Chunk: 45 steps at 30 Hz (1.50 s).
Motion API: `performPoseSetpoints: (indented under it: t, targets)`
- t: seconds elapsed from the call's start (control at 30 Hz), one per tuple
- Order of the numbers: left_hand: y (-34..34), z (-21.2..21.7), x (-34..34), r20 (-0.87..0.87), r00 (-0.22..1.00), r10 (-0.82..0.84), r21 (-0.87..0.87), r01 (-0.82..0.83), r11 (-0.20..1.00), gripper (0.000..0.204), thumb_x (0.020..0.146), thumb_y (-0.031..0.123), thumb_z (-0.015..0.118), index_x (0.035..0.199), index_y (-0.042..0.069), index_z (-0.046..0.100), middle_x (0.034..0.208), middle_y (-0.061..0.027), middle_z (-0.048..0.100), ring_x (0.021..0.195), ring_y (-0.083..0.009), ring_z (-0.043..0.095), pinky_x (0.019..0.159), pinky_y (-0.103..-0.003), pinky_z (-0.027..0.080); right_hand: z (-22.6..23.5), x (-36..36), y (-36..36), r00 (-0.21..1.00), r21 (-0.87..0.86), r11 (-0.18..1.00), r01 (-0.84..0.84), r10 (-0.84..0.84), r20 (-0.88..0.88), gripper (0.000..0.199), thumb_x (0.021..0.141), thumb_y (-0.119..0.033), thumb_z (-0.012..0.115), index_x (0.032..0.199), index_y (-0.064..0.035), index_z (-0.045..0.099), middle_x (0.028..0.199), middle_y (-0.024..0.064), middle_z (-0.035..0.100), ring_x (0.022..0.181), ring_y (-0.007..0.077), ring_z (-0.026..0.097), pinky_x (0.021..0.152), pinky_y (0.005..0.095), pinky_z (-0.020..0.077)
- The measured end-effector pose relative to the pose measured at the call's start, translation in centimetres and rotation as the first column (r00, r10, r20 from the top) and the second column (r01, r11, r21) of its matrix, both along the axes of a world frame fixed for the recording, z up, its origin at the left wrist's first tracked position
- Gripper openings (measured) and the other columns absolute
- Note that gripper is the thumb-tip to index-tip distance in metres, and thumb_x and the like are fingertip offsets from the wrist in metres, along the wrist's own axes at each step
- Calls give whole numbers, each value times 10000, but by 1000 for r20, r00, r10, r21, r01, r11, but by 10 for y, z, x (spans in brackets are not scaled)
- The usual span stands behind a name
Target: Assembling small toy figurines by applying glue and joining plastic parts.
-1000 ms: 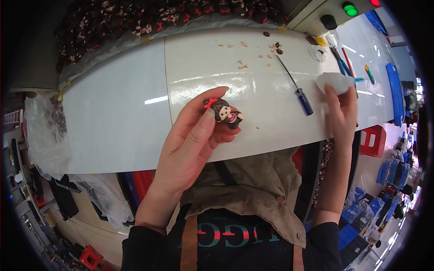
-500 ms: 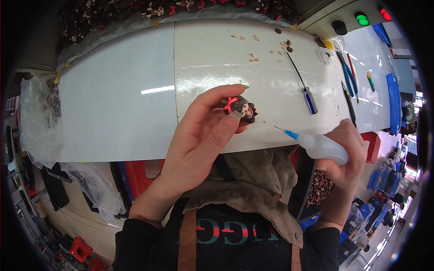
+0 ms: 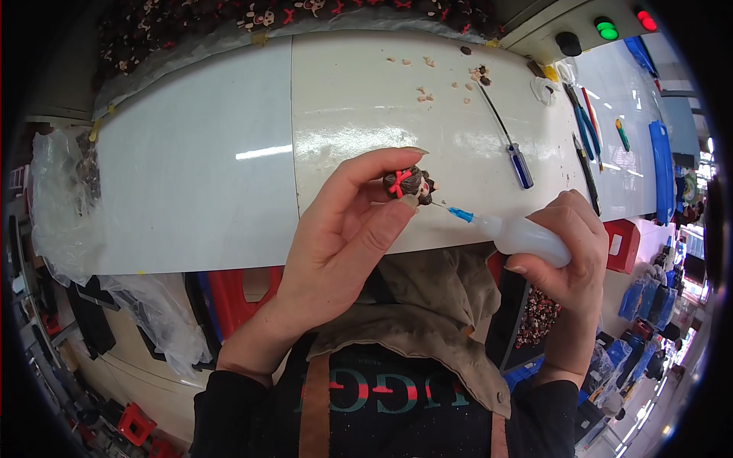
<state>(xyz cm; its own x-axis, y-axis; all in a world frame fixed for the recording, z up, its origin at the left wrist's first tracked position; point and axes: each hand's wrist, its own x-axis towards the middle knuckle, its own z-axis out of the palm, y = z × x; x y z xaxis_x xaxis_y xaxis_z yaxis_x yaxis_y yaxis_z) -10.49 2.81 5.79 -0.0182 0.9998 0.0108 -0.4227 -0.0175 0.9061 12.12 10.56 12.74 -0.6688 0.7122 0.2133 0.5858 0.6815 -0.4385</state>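
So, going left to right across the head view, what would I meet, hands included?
Clear plastic bag, left hand, red-bowed figurine, white squeeze bottle, right hand, small green tool, blue plastic object.

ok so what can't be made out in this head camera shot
All in the head view:
1. Part of the figurine: covered by the fingers and thumb of the left hand.
2. Whether the needle touches the figurine: its tip is too fine to tell.
3. The rear end of the white bottle: covered by the right hand.
4. The far side of the dark heap: cut off by the upper edge.
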Motion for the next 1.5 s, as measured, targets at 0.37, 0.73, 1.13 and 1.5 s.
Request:
performPoseSetpoints:
  t: [0.37, 0.73, 1.13, 1.5]
  targets:
    - [2, 0, 1, 15, 1000, -14, 6, 14, 1000, 377, 949, 105, 516, 1305, 20, 422, 1198, -90, 520, 1103, -166, 541, 932, -314, 468, -1, 0, 1, 1000, 11, 1000, 4, -4, 20, 448, 565, -433, 800, 735, -63, 615, 636, 54, 523, 599, 232, 522, 544, 326, 395]
    - [2, 6, -1, 73, 997, -18, -63, 23, 998, 359, 965, 120, 479, 1304, 21, 415, 1161, -91, 546, 1071, -165, 558, 918, -319, 480, -17, 21, 4, 976, -175, 984, 42, -78, -204, 474, 655, -438, 793, 794, -19, 619, 687, 61, 564, 619, 184, 527, 561, 299, 391]
    - [1, 9, 0, 59, 998, -7, -117, 14, 993, 367, 971, 157, 471, 1304, 19, 401, 1099, -101, 582, 996, -179, 601, 882, -307, 490, -21, 28, 4, 948, -303, 953, 9, -104, -301, 467, 728, -414, 757, 868, 8, 613, 783, 64, 591, 718, 157, 538, 626, 263, 385]
    - [1, 17, -21, 278, 958, 75, -245, -4, 969, 370, 996, 241, 428, 1306, 41, 402, 1084, -104, 562, 910, -160, 616, 774, -280, 518, -57, 37, 60, 788, -416, 839, 350, -504, -353, 297, 907, -66, 564, 1180, 19, 482, 1083, 86, 589, 996, 140, 556, 891, 269, 423]
